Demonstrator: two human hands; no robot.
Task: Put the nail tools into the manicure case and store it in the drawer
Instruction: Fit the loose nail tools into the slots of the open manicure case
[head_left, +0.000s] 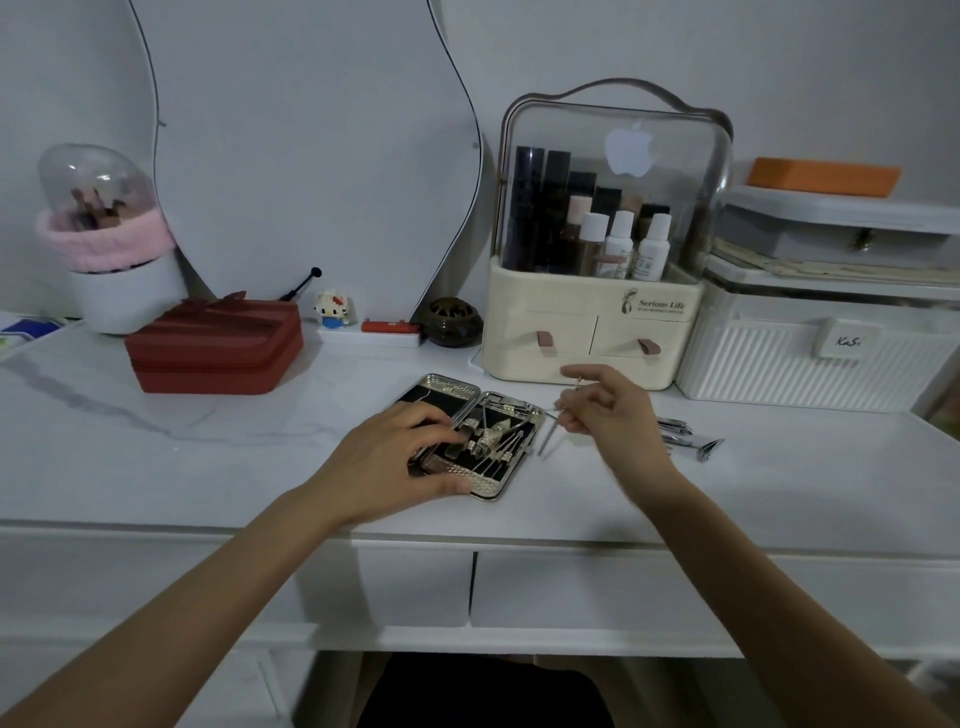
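1. Far left, back of the table (208, 467): white pot (127, 296) with a pink band and a clear dome over brushes.
2. Just in front and right of it: red box (215, 345), closed, lying flat.
3. Behind, leaning at the wall: curvy mirror (311, 156); at its foot a small toy figure (335, 308), an orange stick on a white tray, and a dark round jar (451, 322).
4. Left hand (400, 462): laid on the left half of the case (467, 441), fingers spread and lightly bent, thumb at the near edge; pressing rather than gripping.
5. Case: open flat, mid-table near the front edge, silver rim, dark lining; several metal tools strapped in the right half.
6. Right hand (608, 400): raised just right of the case, fingers pinched on a thin metal tool (549, 434) that slants down toward the case edge; tool blurred, kind unclear.
7. On the table right of that hand: loose metal tools (685, 439), partly hidden by the wrist.
8. Behind the hand: cream organiser (592, 327), clear lid, bottles inside, two small drawers with brown tabs.
9. Far right: white ribbed bin (810, 364), grey boxes stacked above, an orange block on top.
10. Under the tabletop: two white drawers (571, 587), both shut.
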